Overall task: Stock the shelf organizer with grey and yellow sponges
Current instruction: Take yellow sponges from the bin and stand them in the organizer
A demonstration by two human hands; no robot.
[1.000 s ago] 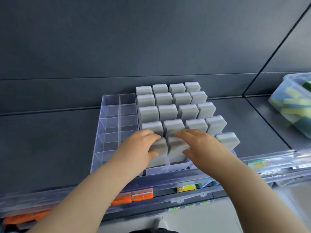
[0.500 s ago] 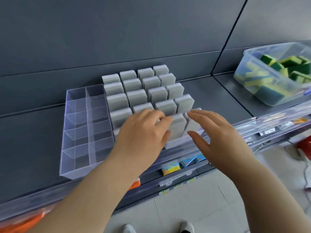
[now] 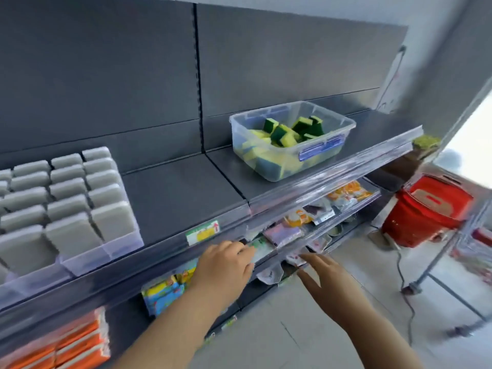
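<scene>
Rows of grey sponges [image 3: 66, 206] stand upright in the clear shelf organizer [image 3: 87, 258] at the left of the dark shelf. Further right on the same shelf sits a clear plastic bin [image 3: 266, 161] holding several yellow-and-green sponges [image 3: 288, 131]. My left hand [image 3: 226, 265] hovers in front of the shelf edge, fingers relaxed and holding nothing. My right hand [image 3: 323, 278] is beside it to the right, fingers spread and empty. Both hands are below the shelf surface and apart from the organizer and the bin.
A clear price rail [image 3: 319, 182] runs along the shelf front. Lower shelves hold packaged goods [image 3: 292, 225] and orange packs [image 3: 66, 344]. A red shopping basket [image 3: 426, 209] stands on the tiled floor at the right beside a metal rack leg [image 3: 431, 265].
Both hands have left the grey sponges and drawn back below the shelf edge. My view has swung right, so the organizer sits far left and the bin of yellow sponges is central.
</scene>
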